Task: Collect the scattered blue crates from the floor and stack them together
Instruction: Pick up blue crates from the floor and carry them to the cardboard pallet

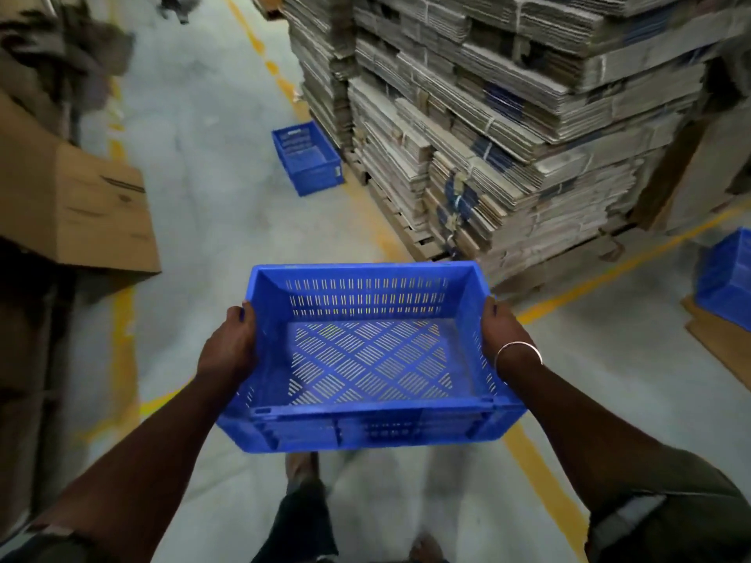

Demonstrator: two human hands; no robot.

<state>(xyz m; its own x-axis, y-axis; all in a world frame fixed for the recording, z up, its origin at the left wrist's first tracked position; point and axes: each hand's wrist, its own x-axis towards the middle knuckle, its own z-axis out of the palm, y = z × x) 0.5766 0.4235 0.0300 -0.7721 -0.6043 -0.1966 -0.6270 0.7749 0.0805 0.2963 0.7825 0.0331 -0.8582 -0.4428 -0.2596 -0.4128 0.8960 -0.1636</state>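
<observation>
Both hands, left (pixel 229 345) and right (pixel 502 333), grip a crate (pixel 365 359) above grey floor (pixel 211 188) with yellow lines (pixel 124 319), another crate (pixel 307 158) beside stacked cardboard (pixel 508 128).

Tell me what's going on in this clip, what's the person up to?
A person is carrying an empty blue crate through a warehouse aisle, left hand and right hand gripping its two side walls. A second blue crate sits on the floor ahead beside a pallet of flattened cardboard. More blue crates show at the right edge. Nothing held is stacked yet.
</observation>
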